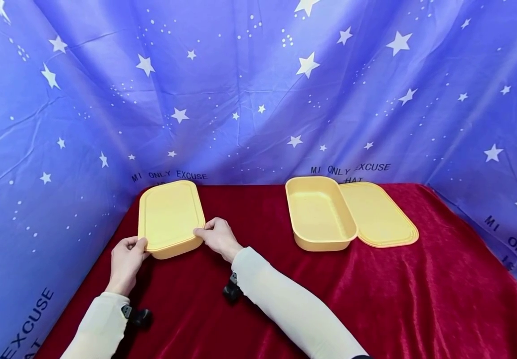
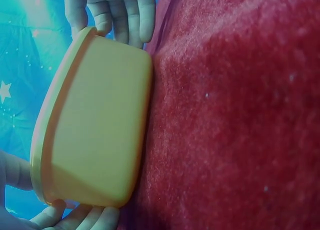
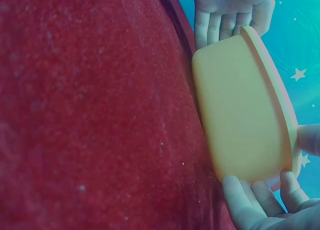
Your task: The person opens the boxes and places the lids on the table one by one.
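Yellow plastic, smooth and matte: this is the closed rectangular yellow plastic box with its lid on, and it stands on the red velvet tablecloth at about ten o'clock from the middle of the table. Both hands hold it at its near corners. The left hand grips the near left corner, thumb on top of the lid's rim and fingers along the wall underneath. The right hand grips the near right corner in the same way, thumb on the rim and fingers curled against the side. This two-sided hold looks suited to keep the box steady and level, because the lid sits flush and the thumbs press on its edge. In the wrist views the base of the box touches the cloth, so I judge that it rests on the table and is not lifted.

At about two o'clock, well apart from the hands, stands an open rectangular yellow plastic tub. Its flat yellow plastic lid lies just beside it on the right, touching its long side.

Behind and around the table hangs a blue cloth backdrop with white stars.
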{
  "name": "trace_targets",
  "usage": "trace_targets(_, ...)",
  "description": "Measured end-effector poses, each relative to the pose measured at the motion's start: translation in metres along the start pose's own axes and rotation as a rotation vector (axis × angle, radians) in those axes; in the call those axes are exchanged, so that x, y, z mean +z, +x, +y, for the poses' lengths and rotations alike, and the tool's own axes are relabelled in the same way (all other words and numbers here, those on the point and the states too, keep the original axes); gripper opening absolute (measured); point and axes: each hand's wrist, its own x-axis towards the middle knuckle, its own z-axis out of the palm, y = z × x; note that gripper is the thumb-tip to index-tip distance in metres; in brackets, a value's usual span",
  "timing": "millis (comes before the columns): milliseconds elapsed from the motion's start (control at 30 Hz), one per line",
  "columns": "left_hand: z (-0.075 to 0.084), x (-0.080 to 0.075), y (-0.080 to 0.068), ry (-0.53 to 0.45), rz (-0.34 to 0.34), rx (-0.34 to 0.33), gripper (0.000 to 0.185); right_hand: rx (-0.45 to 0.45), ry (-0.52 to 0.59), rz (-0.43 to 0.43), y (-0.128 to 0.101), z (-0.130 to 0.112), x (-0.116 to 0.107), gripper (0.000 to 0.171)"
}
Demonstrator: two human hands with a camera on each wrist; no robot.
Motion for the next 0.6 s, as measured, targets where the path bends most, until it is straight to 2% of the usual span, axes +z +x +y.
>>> trace_targets(600, 0.002, 0.01, -0.004, -0.033, -0.028, 0.008, 0.039, 0.01, 0.06, -0.01, -0.005, 0.01, -0.011, 0.025)
